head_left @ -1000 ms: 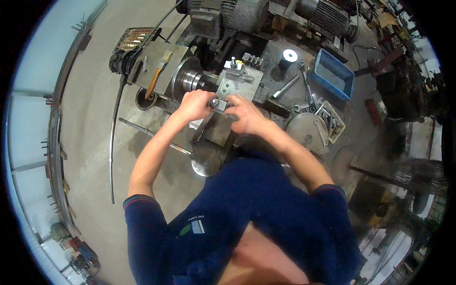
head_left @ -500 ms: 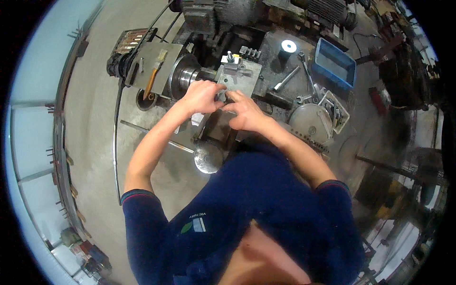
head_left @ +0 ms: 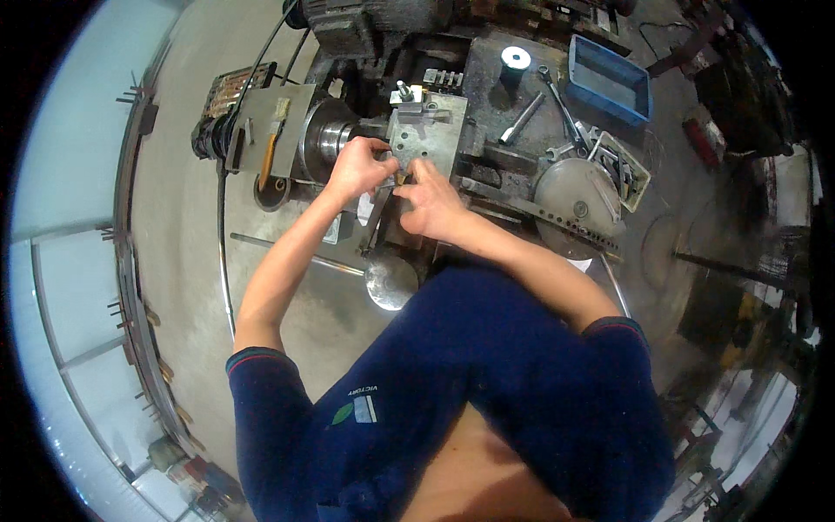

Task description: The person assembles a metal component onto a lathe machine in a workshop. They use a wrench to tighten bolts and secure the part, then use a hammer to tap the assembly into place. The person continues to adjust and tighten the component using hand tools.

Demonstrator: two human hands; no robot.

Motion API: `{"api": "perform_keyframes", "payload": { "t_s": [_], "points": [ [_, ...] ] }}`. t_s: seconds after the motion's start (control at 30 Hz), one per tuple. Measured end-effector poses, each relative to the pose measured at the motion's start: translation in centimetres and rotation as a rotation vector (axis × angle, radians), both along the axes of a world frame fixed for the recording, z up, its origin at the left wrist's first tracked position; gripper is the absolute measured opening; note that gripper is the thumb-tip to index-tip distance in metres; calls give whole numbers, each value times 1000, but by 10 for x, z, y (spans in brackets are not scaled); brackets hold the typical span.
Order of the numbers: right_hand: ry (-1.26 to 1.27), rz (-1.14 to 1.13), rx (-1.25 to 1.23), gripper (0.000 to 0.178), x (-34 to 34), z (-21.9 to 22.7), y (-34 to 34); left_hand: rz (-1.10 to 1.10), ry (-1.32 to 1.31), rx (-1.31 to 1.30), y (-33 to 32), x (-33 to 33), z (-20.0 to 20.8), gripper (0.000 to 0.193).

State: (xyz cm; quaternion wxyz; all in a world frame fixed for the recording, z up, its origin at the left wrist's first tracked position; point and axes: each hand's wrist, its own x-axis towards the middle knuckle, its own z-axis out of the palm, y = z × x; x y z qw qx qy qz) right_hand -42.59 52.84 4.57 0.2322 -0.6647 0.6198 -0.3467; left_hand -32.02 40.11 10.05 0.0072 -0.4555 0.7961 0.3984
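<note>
Both hands meet at the near edge of a lathe's flat metal carriage plate (head_left: 445, 137). My left hand (head_left: 357, 170) has its fingers curled in a pinch, close beside the round metal chuck (head_left: 335, 137). From the other side my right hand (head_left: 430, 202) bends its fingers toward the left fingertips. Something small lies between the fingertips; its kind is hidden by the fingers. Just beyond the hands, a clamp block with an upright bolt (head_left: 404, 91) sits on the plate. A pale scrap, perhaps paper or cloth (head_left: 364, 209), shows below my left hand.
A brush with an orange handle (head_left: 271, 152) lies on the left cover. At right are a blue bin (head_left: 611, 83), a white-topped cylinder (head_left: 515, 61), wrenches (head_left: 561, 104), a round plate (head_left: 574, 193) and a tool tray (head_left: 628, 174). A long rod (head_left: 296, 253) ends at a metal disc (head_left: 390, 280).
The view has shifted, so the lathe sits a little farther left and higher. Both hands stay together, with slightly changed finger positions; a small piece between them shows a bit more.
</note>
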Motion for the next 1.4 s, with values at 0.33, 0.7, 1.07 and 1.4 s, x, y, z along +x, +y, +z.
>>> {"api": "perform_keyframes", "payload": {
  "t_s": [0.33, 0.7, 1.07, 1.4],
  "points": [
    [-197, 28, -193, 31, -7, -12, -5, -103, 11, -81, -6, 1, -3, 41],
    [-13, 30, -135, 39, 11, -12, 0, -36, 34, 70, -8, 2, -4, 39],
    [248, 68, -261, 41, 14, -14, -9, -125, 2, -101, -9, 4, -8, 39],
    [279, 164, -212, 35, 5, -13, -10, -174, -24, -152, -10, 5, -10, 38]
  ]
}}
